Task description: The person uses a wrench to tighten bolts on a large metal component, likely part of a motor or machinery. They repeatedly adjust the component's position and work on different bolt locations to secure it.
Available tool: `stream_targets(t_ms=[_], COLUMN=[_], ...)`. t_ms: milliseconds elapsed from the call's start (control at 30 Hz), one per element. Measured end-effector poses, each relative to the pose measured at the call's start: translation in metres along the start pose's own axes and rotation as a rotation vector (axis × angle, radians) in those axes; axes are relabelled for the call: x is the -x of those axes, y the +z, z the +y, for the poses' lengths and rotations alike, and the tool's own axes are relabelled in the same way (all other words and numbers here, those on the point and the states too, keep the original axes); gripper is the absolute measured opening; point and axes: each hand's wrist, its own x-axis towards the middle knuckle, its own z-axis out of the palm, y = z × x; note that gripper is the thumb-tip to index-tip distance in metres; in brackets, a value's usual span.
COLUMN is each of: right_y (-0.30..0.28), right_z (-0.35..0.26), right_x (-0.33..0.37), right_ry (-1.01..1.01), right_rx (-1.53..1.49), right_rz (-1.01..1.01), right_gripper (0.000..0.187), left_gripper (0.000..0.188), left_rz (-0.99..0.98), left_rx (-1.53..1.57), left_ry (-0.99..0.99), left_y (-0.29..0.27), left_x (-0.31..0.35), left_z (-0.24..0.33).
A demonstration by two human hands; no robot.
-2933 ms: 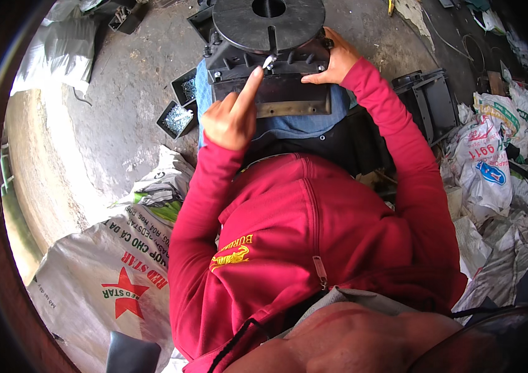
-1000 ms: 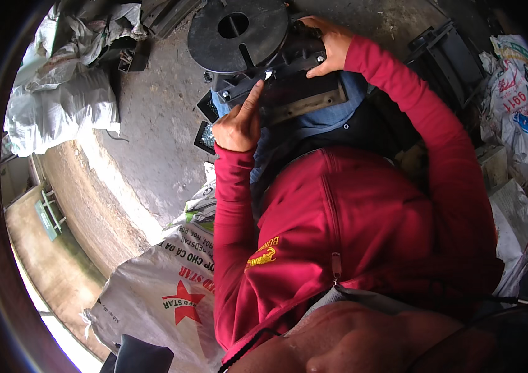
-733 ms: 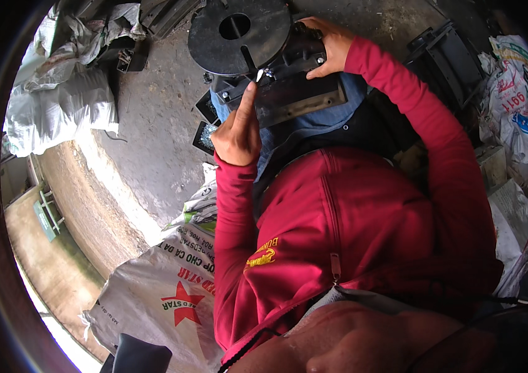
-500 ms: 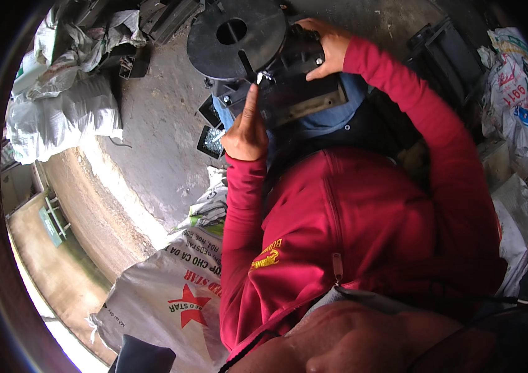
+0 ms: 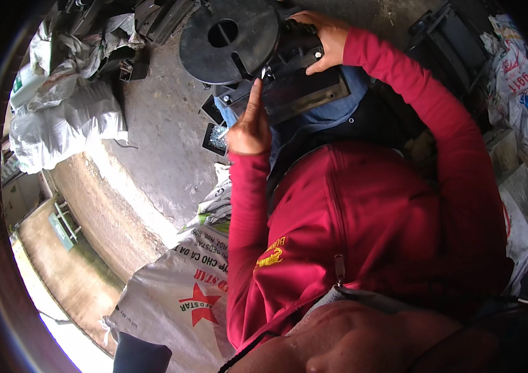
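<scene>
A black machine part (image 5: 295,68) lies across my lap on blue trousers, with a long bar along its near side. At its far left sits a round black disc (image 5: 248,37) with a centre hole and a slot. My left hand (image 5: 250,132) points its stretched index finger at a small shiny metal piece (image 5: 265,73) by the slot; the other fingers are folded and partly hidden. With thumb on the near side and fingers over the far side, my right hand (image 5: 326,40) grips the part's right end. A bolt head (image 5: 318,55) shows beside that thumb.
Left of my lap stands a small black tray (image 5: 216,137) of small shiny hardware. White plastic sacks (image 5: 65,121) lie at the left, and a printed white sack (image 5: 174,298) is near my left arm. A dark frame-like piece (image 5: 447,53) and more sacks (image 5: 522,93) are at the right.
The disc and machine part appear slightly shifted left in view. My left fingertip has moved a little rightward along the disc's rim; the right hand keeps its grip.
</scene>
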Motion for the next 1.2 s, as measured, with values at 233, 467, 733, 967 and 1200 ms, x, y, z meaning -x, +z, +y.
stream_targets(t_ms=[233,467,733,967,1200], right_y=[0.004,0.007,0.001,-0.002,0.008], right_z=[0.004,0.005,0.000,0.009,0.009], right_x=[0.004,0.009,0.008,0.000,0.010], right_ry=[0.007,0.034,0.146,0.052,0.056], right_rx=[0.025,0.037,0.071,0.187,0.198], right_rz=[-0.004,0.005,-0.019,-0.028,-0.048], right_gripper=[0.097,0.096,0.106,0.106,0.112], left_gripper=[0.048,0.054,0.052,0.054,0.053], left_rz=[0.296,0.238,0.166,0.152,0.130], left_rx=[0.277,0.231,0.171,0.109,0.068], left_ry=[0.165,0.099,0.085,0.062,0.026], left_y=[-0.004,-0.002,-0.006,0.005,0.013], left_x=[-0.007,0.002,0.000,-0.001,0.004], left_z=[-0.004,-0.003,0.002,-0.005,-0.007])
